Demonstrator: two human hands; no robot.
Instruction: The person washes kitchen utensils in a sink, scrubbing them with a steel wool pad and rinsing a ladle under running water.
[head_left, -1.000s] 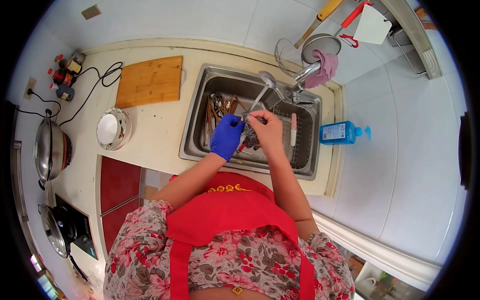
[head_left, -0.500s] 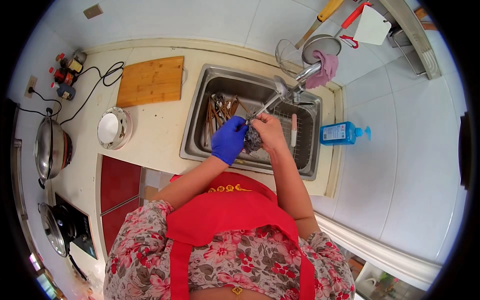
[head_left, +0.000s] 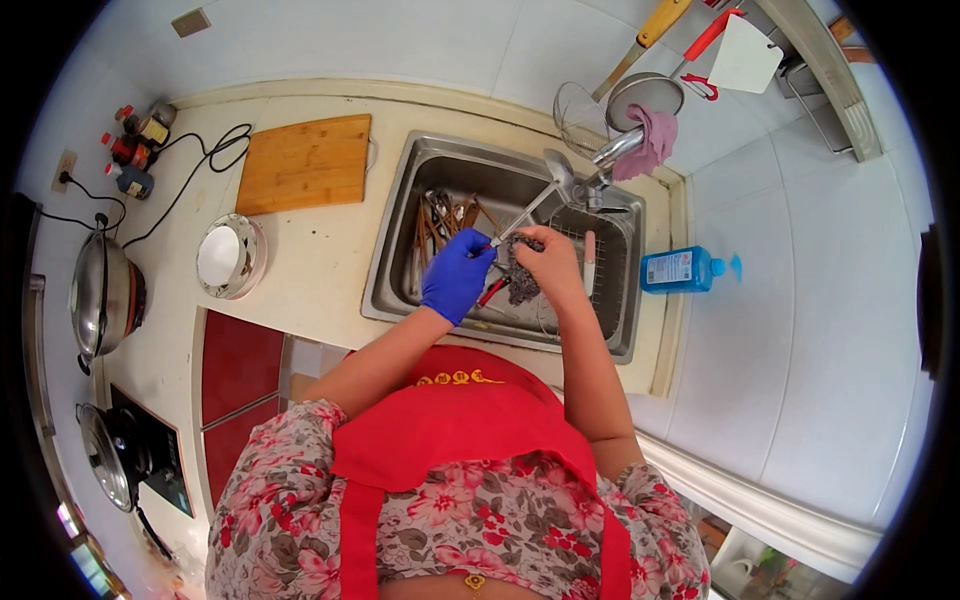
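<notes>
My left hand [head_left: 458,278], in a blue glove, is closed around the handle of a long metal ladle [head_left: 528,210]. Its head points up and right, close to the tap. In my bare right hand [head_left: 550,262] is a grey steel wool scrubber [head_left: 522,285], hanging beside the ladle's handle. Both hands are over the steel sink [head_left: 380,285]. A red and black handle [head_left: 492,292] shows between them, lower down. Several chopsticks [head_left: 424,235] and metal utensils lie in the sink's left part.
A wire rack [head_left: 606,300] and a pink-handled tool [head_left: 589,262] are in the sink's right side. The tap [head_left: 612,152] has a pink cloth [head_left: 650,142] over it. A blue pump bottle [head_left: 680,270] lies to the right. Leftward are a cutting board [head_left: 305,163] and stacked bowls [head_left: 222,255].
My right hand has shifted slightly right with the scrubber, apart from my left hand. The red and black handle has come into view. The ladle's head has moved slightly up and left.
</notes>
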